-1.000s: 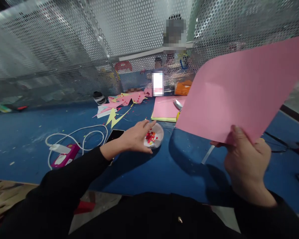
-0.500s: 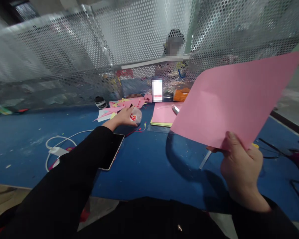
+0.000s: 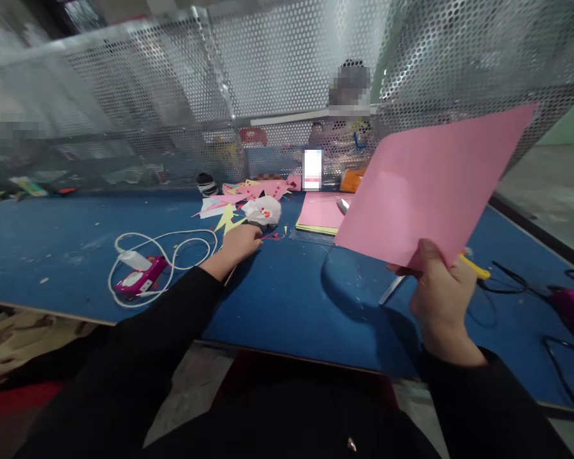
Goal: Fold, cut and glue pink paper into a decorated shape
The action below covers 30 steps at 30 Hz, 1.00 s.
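My right hand [image 3: 442, 293] grips a large pink paper sheet [image 3: 425, 185] by its lower edge, thumb in front, and holds it up off the table. My left hand [image 3: 242, 245] is closed over a dark flat tablet [image 3: 255, 224], mostly hidden beneath the hand and sleeve. Just beyond it sits a crumpled whitish plastic bag [image 3: 263, 209] with small red bits. Between the hands lies a stack of pink and yellow-green paper [image 3: 316, 213]. Behind my right hand show a silver strip [image 3: 392, 290] and a yellow handle [image 3: 476, 266], both partly covered.
Paper scraps [image 3: 258, 188] and a black-and-white striped roll [image 3: 206, 183] lie at the back. A lit phone [image 3: 312, 169] leans against the perforated metal screen [image 3: 287, 70]. A purple power block [image 3: 141, 280] with a white cable is at left; black cords [image 3: 511, 287] lie at right.
My left hand has let go of the plastic bag and moved back onto the tablet. The view has shifted a little. My right hand still holds the pink sheet.
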Available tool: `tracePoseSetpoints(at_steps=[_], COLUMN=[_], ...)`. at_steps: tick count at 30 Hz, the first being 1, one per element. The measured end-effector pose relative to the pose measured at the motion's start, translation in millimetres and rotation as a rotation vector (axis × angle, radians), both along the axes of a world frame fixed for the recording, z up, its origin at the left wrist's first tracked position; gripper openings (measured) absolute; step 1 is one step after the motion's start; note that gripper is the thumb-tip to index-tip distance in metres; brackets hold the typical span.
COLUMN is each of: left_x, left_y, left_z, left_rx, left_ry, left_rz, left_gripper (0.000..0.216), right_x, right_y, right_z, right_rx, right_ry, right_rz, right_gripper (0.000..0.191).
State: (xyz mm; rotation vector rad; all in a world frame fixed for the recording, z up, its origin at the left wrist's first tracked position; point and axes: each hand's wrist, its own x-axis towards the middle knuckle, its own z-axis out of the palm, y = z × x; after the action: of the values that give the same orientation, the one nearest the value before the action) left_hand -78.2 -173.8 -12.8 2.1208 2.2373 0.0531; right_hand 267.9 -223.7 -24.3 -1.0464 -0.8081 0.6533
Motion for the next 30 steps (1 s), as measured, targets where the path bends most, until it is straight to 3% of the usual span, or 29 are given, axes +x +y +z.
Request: tracePoseSetpoints(at_steps=[4,12,23,26,30], left_x=[15,30,52,56,65], left_y=[2,12,22,36,58], left_z=[-22.0,-31.1,-42.0,-43.1,-31.8], left_rx=[0.017,0.066,0.186,0.189,0.185], left_ry=[-0.011,-0.052,0.059,0.106,0.134], left_rz=[0.037,0.099,-0.172,-0.174,-0.181], left_gripper=[0.037,0.037,0.036,0.038,0.039], right_x=[1,-1,2,3,5], right_y=[4,2,-1,-4,-6], right_z=[-5.5,-10.1,-15.8,-16.1,-15.8], right_rx=[0.002,-0.023,-0.026,-0.031,-0.016], right_ry=[-0.044,-0.130,-0.194,-0.236,-0.282], right_rz=[0.031,0.086,0.099,0.082,0.048], right_gripper=[0.023,0.027,0.033,0.038,0.039])
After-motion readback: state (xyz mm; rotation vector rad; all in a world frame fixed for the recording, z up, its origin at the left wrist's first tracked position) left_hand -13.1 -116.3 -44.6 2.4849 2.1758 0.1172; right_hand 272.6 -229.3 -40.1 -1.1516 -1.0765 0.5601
